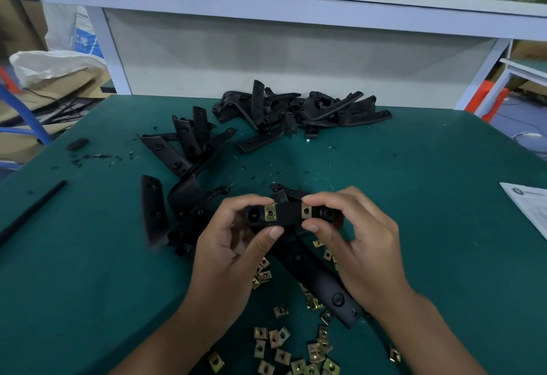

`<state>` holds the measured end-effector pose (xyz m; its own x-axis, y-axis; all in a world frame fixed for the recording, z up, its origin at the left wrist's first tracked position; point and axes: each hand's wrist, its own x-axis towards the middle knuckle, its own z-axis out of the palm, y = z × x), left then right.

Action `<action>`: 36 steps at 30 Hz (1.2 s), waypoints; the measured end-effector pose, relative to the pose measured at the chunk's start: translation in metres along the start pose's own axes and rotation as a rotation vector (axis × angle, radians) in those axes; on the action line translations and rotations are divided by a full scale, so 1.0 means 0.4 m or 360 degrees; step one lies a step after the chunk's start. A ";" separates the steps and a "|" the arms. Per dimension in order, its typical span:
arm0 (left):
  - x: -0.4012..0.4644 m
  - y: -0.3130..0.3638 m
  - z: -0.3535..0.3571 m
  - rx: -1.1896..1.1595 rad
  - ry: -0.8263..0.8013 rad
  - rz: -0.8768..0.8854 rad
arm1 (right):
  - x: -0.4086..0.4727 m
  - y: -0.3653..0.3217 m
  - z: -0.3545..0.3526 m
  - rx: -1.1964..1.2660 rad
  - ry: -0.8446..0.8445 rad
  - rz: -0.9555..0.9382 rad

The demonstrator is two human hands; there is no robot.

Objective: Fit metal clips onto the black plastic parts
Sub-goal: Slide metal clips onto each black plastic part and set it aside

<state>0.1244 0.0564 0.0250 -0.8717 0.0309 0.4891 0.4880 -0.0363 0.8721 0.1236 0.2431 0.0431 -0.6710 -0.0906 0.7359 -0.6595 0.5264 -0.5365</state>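
Observation:
I hold a black plastic part (288,214) level between both hands above the green table (444,226). My left hand (233,244) grips its left end, thumb under the front edge. My right hand (355,235) pinches its right end between thumb and forefinger. Two brass-coloured metal clips sit on the part, one left of centre (270,212) and one at the right (306,211) beside my right fingertips. Several loose metal clips (284,342) lie scattered on the table under my wrists.
Another long black part (319,280) lies under my hands. Piles of black parts lie at the left (183,149) and at the back (296,111). A black rod (32,212) lies at the left edge, a paper sheet (529,206) at the right.

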 end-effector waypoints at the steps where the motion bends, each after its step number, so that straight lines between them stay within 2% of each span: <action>1: 0.000 0.000 0.000 0.0001 -0.0001 0.0000 | 0.000 0.001 0.001 0.0006 -0.0001 0.0003; 13: 0.001 0.010 0.011 0.0129 0.0045 -0.0059 | 0.009 -0.011 -0.011 0.0056 0.0026 0.0103; 17: 0.000 0.044 0.030 0.0066 0.0021 -0.0061 | 0.006 -0.050 -0.060 -0.0040 0.0020 0.0135; 21: -0.020 0.102 0.105 -0.0095 -0.0232 -0.0118 | -0.050 -0.102 -0.187 -0.0186 0.0030 0.0275; 25: -0.077 0.161 0.230 -0.0121 -0.0539 -0.0078 | -0.154 -0.178 -0.348 -0.0401 0.0162 0.0399; 30: -0.181 0.222 0.457 -0.0157 -0.1002 0.0025 | -0.323 -0.290 -0.576 -0.0829 0.0370 0.0593; 36: -0.328 0.312 0.703 -0.0055 -0.1309 0.0312 | -0.523 -0.405 -0.787 -0.1212 0.0529 0.1013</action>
<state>0.3123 0.3288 0.0745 -0.4544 0.7376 0.4994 0.6138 -0.1471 0.7757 0.4774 0.4430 0.1062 -0.6163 0.5664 0.5471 0.2481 0.7990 -0.5477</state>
